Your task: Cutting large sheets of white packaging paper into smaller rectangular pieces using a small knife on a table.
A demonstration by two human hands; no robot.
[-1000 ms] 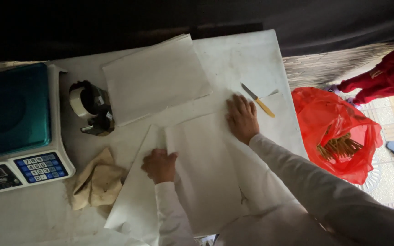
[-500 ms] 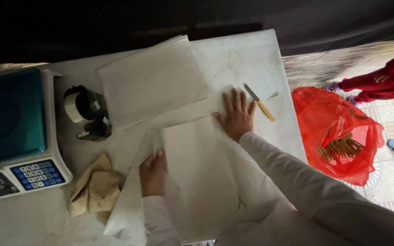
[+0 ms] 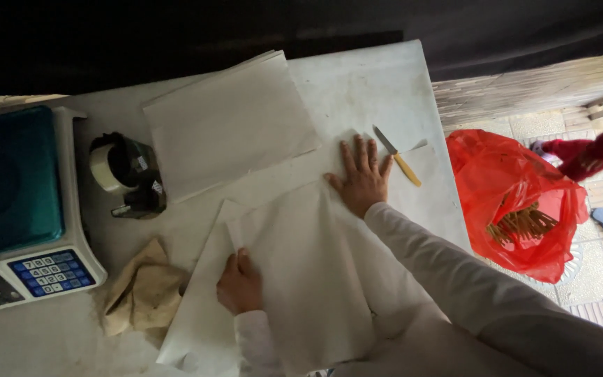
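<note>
While our right hand lies flat on the table with its fingers spread apart, it presses down the far corner of the big white paper sheet. Our left hand has its fingers curled together, pinching the folded edge of the same sheet near its 9 o'clock side. We think we are in the middle of folding or smoothing this sheet, and the next move needs a steady press from the right hand so that the paper does not slide while the left hand works the crease. The sheet lies in the middle of the white table, close to us. Its long side runs from about 6 o'clock up to 12 o'clock, leaning a little toward 1 o'clock. At 1 o'clock from the right hand, just beside it, is a small knife with a yellow handle. A stack of white paper lies at 11 o'clock, a tape roll and a scale at 9 o'clock, and a brown cloth near the left hand.
</note>
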